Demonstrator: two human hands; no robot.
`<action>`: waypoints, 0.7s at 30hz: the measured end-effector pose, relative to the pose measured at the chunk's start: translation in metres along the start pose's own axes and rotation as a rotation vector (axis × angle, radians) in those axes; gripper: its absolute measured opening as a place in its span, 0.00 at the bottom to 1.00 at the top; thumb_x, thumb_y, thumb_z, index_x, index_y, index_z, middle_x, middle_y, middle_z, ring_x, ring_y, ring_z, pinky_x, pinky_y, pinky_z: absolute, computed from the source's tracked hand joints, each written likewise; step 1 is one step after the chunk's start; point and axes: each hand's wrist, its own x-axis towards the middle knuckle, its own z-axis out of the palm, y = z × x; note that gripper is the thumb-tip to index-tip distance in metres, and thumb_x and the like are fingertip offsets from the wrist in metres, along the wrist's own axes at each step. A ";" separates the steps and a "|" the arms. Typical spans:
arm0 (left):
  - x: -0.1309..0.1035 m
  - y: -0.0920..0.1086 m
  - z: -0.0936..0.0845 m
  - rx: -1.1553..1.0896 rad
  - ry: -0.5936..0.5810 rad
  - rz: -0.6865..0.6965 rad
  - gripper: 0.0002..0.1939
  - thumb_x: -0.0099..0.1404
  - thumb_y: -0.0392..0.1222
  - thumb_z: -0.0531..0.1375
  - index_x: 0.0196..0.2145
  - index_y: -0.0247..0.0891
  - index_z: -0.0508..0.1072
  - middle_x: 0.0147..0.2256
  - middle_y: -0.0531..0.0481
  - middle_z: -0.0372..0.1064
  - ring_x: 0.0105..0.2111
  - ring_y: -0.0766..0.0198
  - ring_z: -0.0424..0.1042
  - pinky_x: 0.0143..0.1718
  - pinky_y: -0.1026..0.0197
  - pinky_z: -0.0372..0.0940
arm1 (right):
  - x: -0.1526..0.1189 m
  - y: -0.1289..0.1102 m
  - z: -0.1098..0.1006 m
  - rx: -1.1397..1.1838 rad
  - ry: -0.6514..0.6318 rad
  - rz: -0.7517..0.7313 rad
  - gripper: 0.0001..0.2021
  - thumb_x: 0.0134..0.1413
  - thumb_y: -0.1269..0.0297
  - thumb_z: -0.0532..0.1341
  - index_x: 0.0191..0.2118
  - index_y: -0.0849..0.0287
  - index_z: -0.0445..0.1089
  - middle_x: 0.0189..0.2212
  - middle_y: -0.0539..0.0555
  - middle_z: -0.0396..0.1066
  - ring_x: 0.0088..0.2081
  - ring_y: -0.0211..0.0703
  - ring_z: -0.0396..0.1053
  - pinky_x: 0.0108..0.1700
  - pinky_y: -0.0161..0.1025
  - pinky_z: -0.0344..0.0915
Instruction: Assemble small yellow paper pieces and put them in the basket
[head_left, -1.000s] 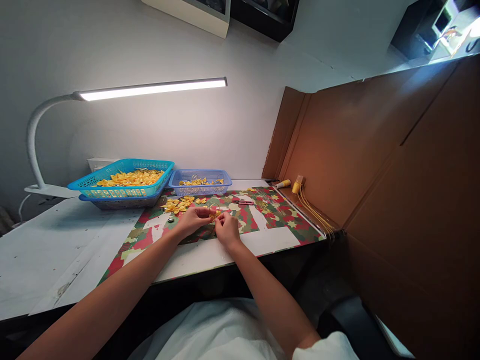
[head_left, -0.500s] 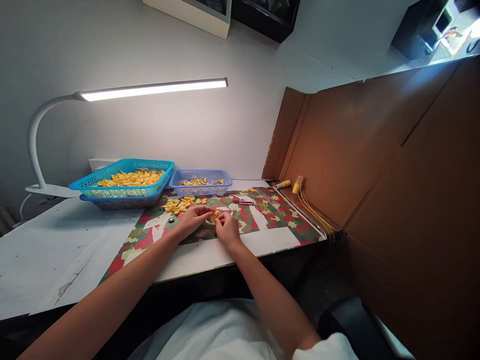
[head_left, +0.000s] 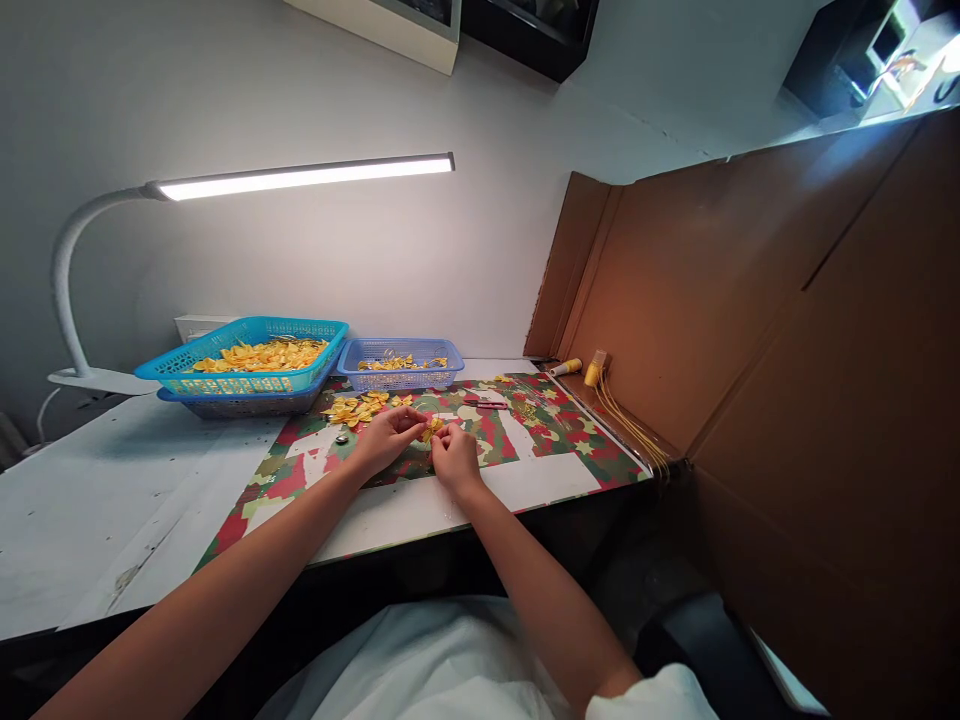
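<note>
Between my fingertips is a small yellow petal-like piece (head_left: 431, 428) with what looks like a thin wire. My left hand (head_left: 390, 437) pinches it from the left, and my right hand (head_left: 454, 452) pinches it from the right. Both hands are closed and close together, just above the patterned sheet (head_left: 551, 412) on the table. Several loose yellow petal pieces (head_left: 358, 408) lie behind my left hand. A small round metallic object (head_left: 342, 439) rests beside my left wrist. Fine details of the held piece are too small to make out.
A turquoise basket (head_left: 247, 381) heaped with yellow pieces is stacked in a blue one at the left. A smaller blue basket (head_left: 403, 378) stands behind my hands. Pink-handled tweezers or a similar tool (head_left: 487, 405) lie beyond. Cardboard (head_left: 750, 300) walls the right; a lamp (head_left: 307, 178) hangs overhead.
Both hands stay in nearly the same place, still pinching the yellow piece. The view has shifted very slightly.
</note>
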 end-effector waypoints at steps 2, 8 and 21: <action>-0.001 0.001 0.001 -0.003 -0.005 0.004 0.23 0.52 0.61 0.64 0.34 0.37 0.73 0.32 0.46 0.77 0.34 0.57 0.76 0.34 0.60 0.68 | 0.000 0.001 0.001 0.005 0.001 0.001 0.05 0.55 0.72 0.56 0.29 0.59 0.65 0.19 0.47 0.69 0.24 0.37 0.67 0.30 0.31 0.60; -0.002 0.004 0.001 0.011 -0.025 0.012 0.22 0.52 0.60 0.64 0.33 0.37 0.73 0.32 0.46 0.77 0.34 0.57 0.76 0.35 0.60 0.68 | 0.000 0.000 0.001 0.023 -0.001 -0.002 0.05 0.55 0.71 0.56 0.29 0.58 0.64 0.18 0.47 0.69 0.24 0.37 0.67 0.30 0.32 0.60; -0.003 0.006 0.001 0.035 -0.002 0.036 0.22 0.52 0.60 0.64 0.33 0.37 0.75 0.33 0.45 0.78 0.34 0.56 0.76 0.36 0.59 0.68 | 0.000 0.001 0.000 0.031 0.010 -0.017 0.05 0.56 0.71 0.55 0.29 0.58 0.64 0.19 0.47 0.70 0.24 0.37 0.68 0.30 0.32 0.61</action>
